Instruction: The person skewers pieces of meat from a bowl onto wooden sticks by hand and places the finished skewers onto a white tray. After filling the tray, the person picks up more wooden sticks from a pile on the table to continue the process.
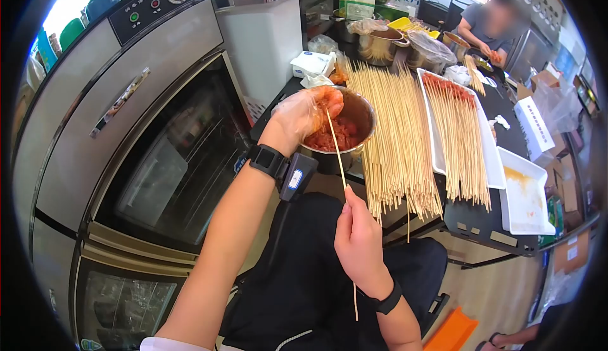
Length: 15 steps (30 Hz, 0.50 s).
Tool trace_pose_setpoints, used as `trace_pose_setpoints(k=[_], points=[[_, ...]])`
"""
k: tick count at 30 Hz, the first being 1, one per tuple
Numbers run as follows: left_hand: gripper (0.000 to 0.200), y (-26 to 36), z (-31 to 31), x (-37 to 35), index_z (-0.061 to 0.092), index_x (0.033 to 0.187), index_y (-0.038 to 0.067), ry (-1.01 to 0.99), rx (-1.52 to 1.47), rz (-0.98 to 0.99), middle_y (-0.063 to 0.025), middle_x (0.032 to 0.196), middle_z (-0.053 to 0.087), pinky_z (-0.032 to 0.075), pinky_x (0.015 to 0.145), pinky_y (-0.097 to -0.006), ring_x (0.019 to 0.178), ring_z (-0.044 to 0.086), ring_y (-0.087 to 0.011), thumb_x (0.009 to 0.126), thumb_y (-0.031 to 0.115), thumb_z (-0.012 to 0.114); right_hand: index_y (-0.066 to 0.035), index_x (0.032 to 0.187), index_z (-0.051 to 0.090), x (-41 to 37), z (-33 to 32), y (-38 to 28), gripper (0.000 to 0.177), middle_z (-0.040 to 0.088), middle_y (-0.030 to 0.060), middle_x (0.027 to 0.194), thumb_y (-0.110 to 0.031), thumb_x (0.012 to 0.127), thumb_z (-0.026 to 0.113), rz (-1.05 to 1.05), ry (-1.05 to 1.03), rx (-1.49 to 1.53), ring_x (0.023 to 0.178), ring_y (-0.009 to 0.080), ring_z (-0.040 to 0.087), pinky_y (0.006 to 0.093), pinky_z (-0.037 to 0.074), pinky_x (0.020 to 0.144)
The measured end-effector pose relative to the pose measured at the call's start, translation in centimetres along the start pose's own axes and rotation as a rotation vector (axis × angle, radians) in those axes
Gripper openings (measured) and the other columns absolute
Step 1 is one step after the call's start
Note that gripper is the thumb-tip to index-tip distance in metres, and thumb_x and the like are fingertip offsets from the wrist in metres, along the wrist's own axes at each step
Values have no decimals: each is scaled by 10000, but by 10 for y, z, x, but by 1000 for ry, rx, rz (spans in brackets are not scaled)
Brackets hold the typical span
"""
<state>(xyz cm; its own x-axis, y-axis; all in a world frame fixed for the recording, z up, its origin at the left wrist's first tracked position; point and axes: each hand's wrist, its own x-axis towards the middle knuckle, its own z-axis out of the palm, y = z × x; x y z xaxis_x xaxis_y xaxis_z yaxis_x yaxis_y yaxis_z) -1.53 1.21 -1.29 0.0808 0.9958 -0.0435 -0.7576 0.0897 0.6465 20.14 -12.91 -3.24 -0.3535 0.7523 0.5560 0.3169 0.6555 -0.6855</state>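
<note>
My left hand (310, 111), in a clear plastic glove smeared red, is closed around the upper end of a wooden skewer over a metal pot (368, 123) of red meat (335, 137). Lower down, my bare right hand (358, 234) pinches the same skewer (338, 154), whose lower end sticks out below the hand. Any meat at the tip is hidden by the gloved fingers. Beside the pot lies a wide row of bare skewers (396, 142). Further right, a white tray (430, 126) holds skewers with red meat (449, 90) at their far ends.
An empty-looking stained white tray (525, 208) sits at the table's right end. Pots (378, 48) and plastic bags stand at the back. Another person (494, 28) sits at the far right with hands over food. A steel cabinet (158, 129) stands left; an orange object (451, 331) is on the floor.
</note>
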Motion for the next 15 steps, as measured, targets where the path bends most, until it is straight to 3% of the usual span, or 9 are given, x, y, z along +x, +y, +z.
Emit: trace_pose_setpoints(k=[2, 5, 15], points=[[160, -3, 8, -5, 495, 976, -77, 107, -14, 76, -144, 849, 566, 531, 714, -331, 736, 585, -229, 897, 60, 470, 83, 1123, 482, -2, -1, 0, 294, 596, 229, 824, 16, 837, 489, 13, -16, -12, 671, 336, 613, 352, 493, 567], [171, -6, 7, -3, 507, 969, -79, 111, 11, 129, -140, 840, 569, 531, 727, -336, 729, 587, -221, 903, 73, 466, 83, 1119, 482, -1, -5, -3, 290, 594, 228, 820, 16, 837, 488, 43, -53, -20, 660, 337, 612, 356, 495, 558], [170, -3, 9, -5, 520, 922, -65, 98, 46, 78, -115, 808, 560, 538, 715, -340, 663, 580, -206, 908, 96, 468, 85, 1121, 475, 0, 4, -2, 291, 593, 231, 830, 16, 839, 482, 0, -13, -23, 671, 345, 611, 366, 504, 566]])
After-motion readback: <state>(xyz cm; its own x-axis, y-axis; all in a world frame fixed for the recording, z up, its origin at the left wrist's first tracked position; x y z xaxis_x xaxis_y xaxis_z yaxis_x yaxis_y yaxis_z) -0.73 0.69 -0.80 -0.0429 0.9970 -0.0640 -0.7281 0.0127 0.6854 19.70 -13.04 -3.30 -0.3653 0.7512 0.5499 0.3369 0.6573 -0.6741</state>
